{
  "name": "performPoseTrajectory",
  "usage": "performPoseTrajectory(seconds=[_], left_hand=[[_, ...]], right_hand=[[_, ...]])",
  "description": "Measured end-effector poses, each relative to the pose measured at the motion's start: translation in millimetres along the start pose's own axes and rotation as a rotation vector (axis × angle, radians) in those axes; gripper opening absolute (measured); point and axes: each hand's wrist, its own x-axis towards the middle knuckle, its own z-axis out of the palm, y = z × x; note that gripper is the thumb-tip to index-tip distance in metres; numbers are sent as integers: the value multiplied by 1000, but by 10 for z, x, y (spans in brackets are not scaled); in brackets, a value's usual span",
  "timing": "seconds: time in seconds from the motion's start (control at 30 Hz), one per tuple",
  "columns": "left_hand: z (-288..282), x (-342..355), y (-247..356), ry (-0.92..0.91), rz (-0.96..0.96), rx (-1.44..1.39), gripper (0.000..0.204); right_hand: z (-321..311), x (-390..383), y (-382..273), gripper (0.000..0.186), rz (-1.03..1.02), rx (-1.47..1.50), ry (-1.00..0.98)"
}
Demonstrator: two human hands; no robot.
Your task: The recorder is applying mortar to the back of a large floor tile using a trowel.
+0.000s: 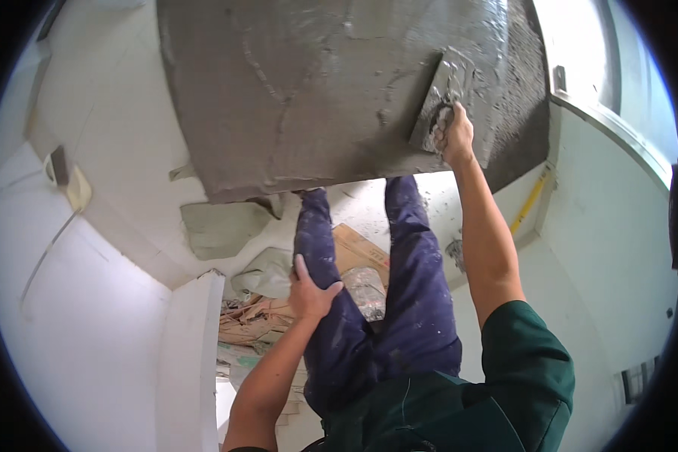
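My right hand (pixel 459 135) is closed around the handle of a plastering trowel (pixel 458 74). The trowel's rectangular blade is smeared with wet mortar and lies against the grey mortar layer (pixel 301 105), tilted toward the upper right. Most of that layer is smooth and shiny, with a few ridges and small lumps. Along its right side runs a rougher, grainy strip (pixel 523 98). My left hand (pixel 310 292) rests on my left leg, thumb spread from the fingers, and holds nothing.
Beneath the mortar's near edge lie a grey-green sheet (pixel 222 228), flattened cardboard (pixel 361 252) and a mortar-stained bucket (pixel 366 292). White walls stand on both sides. A yellow strip (pixel 529 200) leans at the right, below a window ledge (pixel 618 132). Wires hang from a box (pixel 60 166) at left.
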Motion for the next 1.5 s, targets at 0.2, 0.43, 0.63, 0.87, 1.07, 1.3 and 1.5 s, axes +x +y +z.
performPoseTrajectory(seconds=[0.2,0.43,0.63,0.87,1.07,1.3,1.5], left_hand=[[32,-41,-206,-28,-52,-34,119],[223,-80,-268,-49,-70,-235,116],[420,-86,-142,-25,-84,-203,121],[467,-79,308,-86,-218,-36,126],[820,-50,423,-29,-159,70,126],[768,-69,580,-132,-240,33,123],[680,-121,483,-176,-297,-58,120]], right_hand=[[1794,-803,234,33,-39,-467,-507],[2070,-1261,120,48,-877,-1672,-689],[2325,-153,-1291,48,-979,-1234,-51],[1795,1069,-2716,62,-629,-999,235],[1311,1852,-2841,43,-288,-175,11],[2949,895,-2722,35,-223,-348,-408],[3874,-127,-1803,37,-264,-799,-699]])
